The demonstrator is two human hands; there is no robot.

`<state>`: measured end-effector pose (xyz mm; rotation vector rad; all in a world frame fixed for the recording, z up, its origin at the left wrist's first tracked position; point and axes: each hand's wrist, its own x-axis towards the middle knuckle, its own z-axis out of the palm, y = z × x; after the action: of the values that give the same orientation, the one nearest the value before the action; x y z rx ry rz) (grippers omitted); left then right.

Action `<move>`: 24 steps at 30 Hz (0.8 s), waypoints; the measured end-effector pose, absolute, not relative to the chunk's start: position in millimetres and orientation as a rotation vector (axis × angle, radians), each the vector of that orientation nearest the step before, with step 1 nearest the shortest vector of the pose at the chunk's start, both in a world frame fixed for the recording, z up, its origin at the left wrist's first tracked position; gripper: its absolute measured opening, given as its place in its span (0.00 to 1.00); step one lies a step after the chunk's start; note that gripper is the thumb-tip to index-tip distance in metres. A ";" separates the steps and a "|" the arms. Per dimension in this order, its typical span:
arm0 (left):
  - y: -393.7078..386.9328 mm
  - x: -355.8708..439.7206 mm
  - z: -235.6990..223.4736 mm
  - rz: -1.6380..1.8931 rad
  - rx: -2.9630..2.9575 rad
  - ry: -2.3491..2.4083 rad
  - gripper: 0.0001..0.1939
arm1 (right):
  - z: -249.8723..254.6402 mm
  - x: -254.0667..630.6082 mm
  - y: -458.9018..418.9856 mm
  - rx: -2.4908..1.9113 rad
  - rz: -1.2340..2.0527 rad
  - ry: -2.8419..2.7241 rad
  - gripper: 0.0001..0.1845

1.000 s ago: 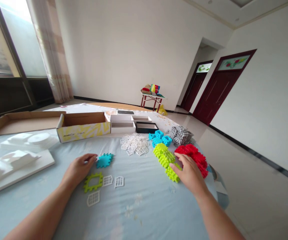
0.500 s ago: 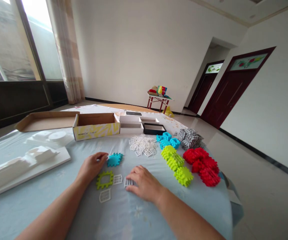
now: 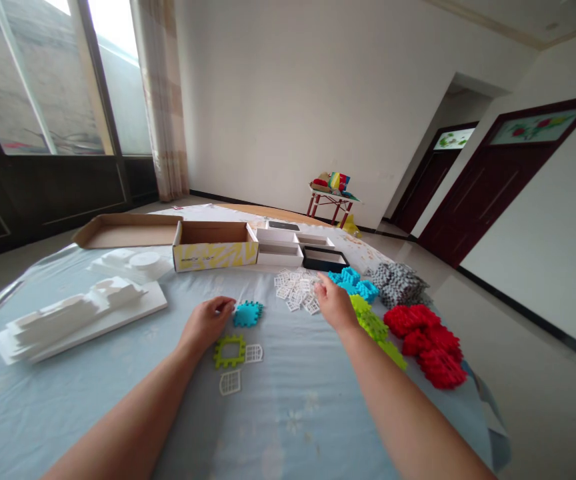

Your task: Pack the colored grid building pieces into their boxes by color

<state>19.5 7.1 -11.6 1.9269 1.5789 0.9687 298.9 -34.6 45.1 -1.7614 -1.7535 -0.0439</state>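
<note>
1. A broad surface under a pale blue sheet fills the near part of the scene, with a white wall beyond it and a dark red wooden door at far right.
2. Along its far edge, from left to right, lie a flat cardboard lid, a yellow-and-white patterned cardboard box, a white compartment tray and a black tray. White moulded foam packing sits at left.
3. Heaps of interlocking plastic pieces run down the right side: grey, red, lime-green and bright blue. A loose pile of white lattice pieces lies left of the blue heap.
4. The left hand has its fingers loosely curled, with no piece visible in them, though I cannot tell whether they pinch anything. Its fingertips lie just left of a small teal square tile, which has notched edges and no clear long axis. This hand is the nearer one to the tile, but contact is unclear.
5. The right hand is empty, with its fingers extended close together. They point far and left, toward the white pile, just beside it and the blue heap.
6. Near the left hand lie a lime-green square frame, a white arched window piece and a white grid square.
</note>
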 end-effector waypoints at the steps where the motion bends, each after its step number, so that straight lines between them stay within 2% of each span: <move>1: 6.9 19.2 -11.5 0.979 1.922 1.577 0.17 | 44.1 298.3 -33.2 -1.761 -0.041 -1.727 0.20; 11: 9.6 15.8 -13.9 1.135 1.796 1.562 0.20 | 26.7 216.3 -71.7 -1.303 0.293 -2.190 0.11; 18: 11.5 15.1 -16.1 1.166 1.743 1.539 0.20 | 15.9 182.9 -79.9 -1.226 0.245 -2.440 0.10; 24: 8.9 15.3 -12.7 1.151 1.738 1.543 0.20 | 21.3 195.4 -81.0 -1.227 0.205 -2.412 0.07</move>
<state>15.3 8.9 -12.7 1.7381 1.5433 1.1509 195.4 -81.0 21.3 -1.2274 -2.4121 0.2052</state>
